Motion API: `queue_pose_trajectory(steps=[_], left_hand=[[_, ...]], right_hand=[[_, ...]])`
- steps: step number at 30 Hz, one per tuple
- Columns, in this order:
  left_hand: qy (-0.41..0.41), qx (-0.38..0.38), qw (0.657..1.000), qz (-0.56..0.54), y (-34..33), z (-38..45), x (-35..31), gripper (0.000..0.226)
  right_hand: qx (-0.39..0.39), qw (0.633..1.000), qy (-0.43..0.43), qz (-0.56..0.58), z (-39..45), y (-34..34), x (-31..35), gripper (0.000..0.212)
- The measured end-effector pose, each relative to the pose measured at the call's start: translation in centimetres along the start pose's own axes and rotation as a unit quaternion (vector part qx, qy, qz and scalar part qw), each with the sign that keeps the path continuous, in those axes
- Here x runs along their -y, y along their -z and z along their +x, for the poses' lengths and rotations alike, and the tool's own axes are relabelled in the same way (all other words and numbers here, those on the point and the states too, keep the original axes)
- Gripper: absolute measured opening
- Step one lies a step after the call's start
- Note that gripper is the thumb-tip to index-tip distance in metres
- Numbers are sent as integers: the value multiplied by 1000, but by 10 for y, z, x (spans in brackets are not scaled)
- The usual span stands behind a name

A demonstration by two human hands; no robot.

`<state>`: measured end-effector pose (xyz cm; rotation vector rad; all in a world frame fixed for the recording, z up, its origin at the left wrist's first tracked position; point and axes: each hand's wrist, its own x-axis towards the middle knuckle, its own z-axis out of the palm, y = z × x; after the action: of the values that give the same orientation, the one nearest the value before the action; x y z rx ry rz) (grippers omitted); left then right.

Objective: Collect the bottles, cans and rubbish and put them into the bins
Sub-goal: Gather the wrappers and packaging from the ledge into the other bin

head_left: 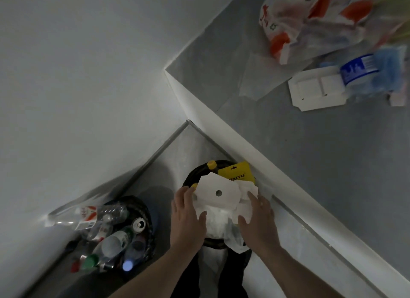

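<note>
Hands around white rubbish

Plain indoor corner, bins, littered grey counter

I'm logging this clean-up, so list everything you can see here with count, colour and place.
rubbish bin: one, black, on the floor below the ledge, piled with paper.
white card: one, with a round hole, on top of that pile.
yellow packet: one, at the bin's far rim.
bottle bin: one, black, by the wall, full of clear bottles plus one can.
ledge: grey; holds a white-and-orange plastic bag, a white tray and a blue-labelled bottle.
left hand: on the paper pile.
right hand: on the paper pile.
</note>
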<state>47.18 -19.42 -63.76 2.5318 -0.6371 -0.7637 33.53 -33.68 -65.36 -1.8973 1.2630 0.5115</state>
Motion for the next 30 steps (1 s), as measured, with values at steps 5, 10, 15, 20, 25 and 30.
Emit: queue_pose_trajectory(steps=[5,10,15,20,25,30], left_hand=[[-186,131,959,169,-11,-22,15,67],[-169,274,905,277,-27,-16,19,70],[-156,318,871,341,-44,-6,27,82],[-138,324,881,317,-32,-7,17,74],[-125,298,907,269,9,-19,-10,63],[-100,278,922,251,68,-38,-45,61]], right_hand=[[18,997,54,-58,2,-10,-2,70],[58,992,56,-96,10,-18,-8,69],[146,980,43,-131,22,-17,-12,69],[134,984,39,-106,17,-11,-9,62],[107,990,22,-92,-16,11,3,61],[90,992,28,-88,-67,59,22,60]])
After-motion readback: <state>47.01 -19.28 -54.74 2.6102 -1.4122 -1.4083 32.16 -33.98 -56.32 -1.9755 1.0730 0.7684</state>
